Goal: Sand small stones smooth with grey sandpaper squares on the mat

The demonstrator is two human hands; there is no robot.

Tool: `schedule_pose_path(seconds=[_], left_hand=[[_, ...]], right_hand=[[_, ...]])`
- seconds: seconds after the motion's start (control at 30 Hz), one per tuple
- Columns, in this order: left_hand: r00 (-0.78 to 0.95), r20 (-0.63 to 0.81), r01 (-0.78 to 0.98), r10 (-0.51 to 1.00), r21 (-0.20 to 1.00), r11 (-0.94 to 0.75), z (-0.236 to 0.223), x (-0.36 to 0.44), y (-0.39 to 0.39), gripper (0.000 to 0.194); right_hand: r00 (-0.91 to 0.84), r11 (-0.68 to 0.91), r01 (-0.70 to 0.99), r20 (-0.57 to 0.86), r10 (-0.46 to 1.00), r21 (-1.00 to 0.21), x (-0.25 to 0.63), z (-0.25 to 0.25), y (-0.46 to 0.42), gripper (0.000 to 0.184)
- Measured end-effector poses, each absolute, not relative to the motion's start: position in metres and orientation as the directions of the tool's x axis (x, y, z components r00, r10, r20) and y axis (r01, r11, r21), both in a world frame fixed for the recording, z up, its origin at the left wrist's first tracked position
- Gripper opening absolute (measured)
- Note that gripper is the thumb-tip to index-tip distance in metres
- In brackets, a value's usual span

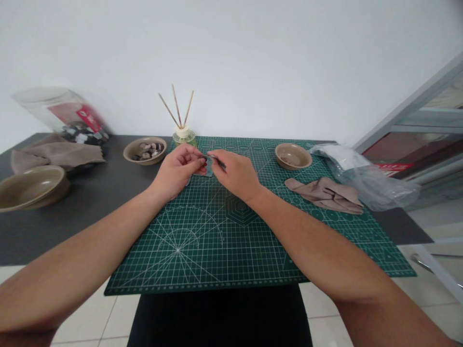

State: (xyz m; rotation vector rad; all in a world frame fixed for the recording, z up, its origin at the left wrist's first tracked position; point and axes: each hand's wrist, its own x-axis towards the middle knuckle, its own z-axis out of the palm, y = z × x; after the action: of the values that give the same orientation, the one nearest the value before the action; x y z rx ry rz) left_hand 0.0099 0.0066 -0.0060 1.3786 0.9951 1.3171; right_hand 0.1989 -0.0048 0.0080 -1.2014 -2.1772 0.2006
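Observation:
Both hands meet above the far middle of a green cutting mat [202, 241]. My left hand [177, 169] is closed, its fingertips pinching a small grey-blue piece of fabric [207, 169]. My right hand [237, 173] is closed too, pinching a thin metal tool, perhaps a needle or tweezers [218, 161], whose tip touches the fabric piece. A tan bowl [144, 150] of small dark and light pieces, perhaps buttons, stands just left of the hands.
A reed diffuser [183, 135] stands behind the hands. On the right lie a second tan bowl [292, 156], a folded beige cloth [327, 193] and a clear plastic bag [365, 176]. At the left are a larger bowl [31, 187], another cloth [58, 153] and a tipped clear jar [63, 115].

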Motion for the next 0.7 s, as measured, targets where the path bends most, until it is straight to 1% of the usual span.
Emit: schedule_pose_path(seconds=[0.2, 0.33, 0.43, 0.53, 0.7], left_hand=[[0.102, 0.156, -0.084, 0.982, 0.985, -0.148, -0.0048, 0.0087, 0.0059, 0.023], [0.095, 0.166, -0.059, 0.982, 0.985, -0.160, -0.0047, 0.0094, 0.0052, 0.021], [0.082, 0.199, -0.033, 0.977, 0.980, -0.197, -0.0043, 0.0101, 0.0041, 0.021], [0.057, 0.228, 0.001, 0.972, 0.974, -0.228, -0.0043, 0.0102, 0.0035, 0.021], [0.059, 0.204, 0.001, 0.977, 0.979, -0.205, -0.0051, 0.0091, 0.0045, 0.020]], right_hand=[[-0.427, 0.608, 0.682, 0.454, 0.782, -0.407, 0.1985, 0.0068, -0.0055, 0.035], [-0.475, 0.668, 0.644, 0.489, 0.732, -0.373, 0.1988, 0.0054, -0.0038, 0.035], [-0.508, 0.697, 0.627, 0.495, 0.705, -0.349, 0.1983, 0.0055, -0.0029, 0.036], [-0.517, 0.701, 0.626, 0.491, 0.701, -0.341, 0.1982, 0.0064, -0.0029, 0.037], [-0.528, 0.701, 0.638, 0.482, 0.699, -0.318, 0.1988, 0.0063, -0.0017, 0.037]])
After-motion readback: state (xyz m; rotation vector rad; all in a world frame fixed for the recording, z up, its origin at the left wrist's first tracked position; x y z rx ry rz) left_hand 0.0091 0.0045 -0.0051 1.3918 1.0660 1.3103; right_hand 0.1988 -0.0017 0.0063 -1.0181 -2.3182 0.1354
